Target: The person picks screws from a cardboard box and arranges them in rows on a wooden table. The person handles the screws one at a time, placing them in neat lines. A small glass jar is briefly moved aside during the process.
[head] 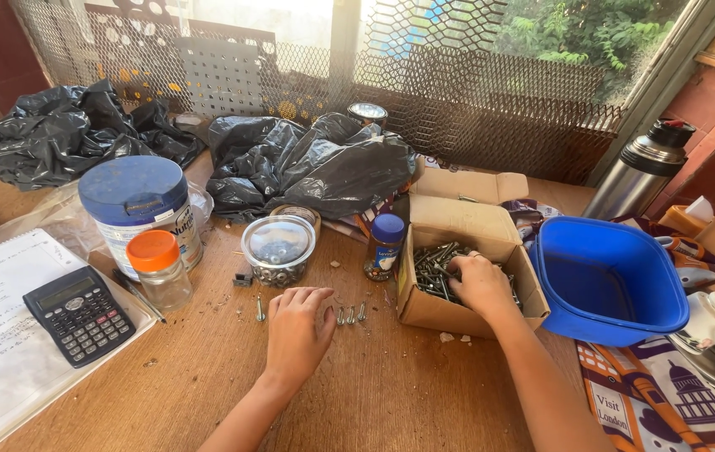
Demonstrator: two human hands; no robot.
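Sorting screws: my right hand (481,283) dug half-closed into the cardboard box (458,251) of screws (433,266), grip unclear; left hand (297,322) lay flat on the bench (374,393), covering loose screws (351,315). Next I'd need a clean pinch.

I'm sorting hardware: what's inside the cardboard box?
The cardboard box holds a heap of metal screws. The right hand covers part of them; the bottom is hidden.

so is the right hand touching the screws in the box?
Touching. In the head view the right hand is inside the cardboard box, fingers resting on the pile of screws, with no gap visible.
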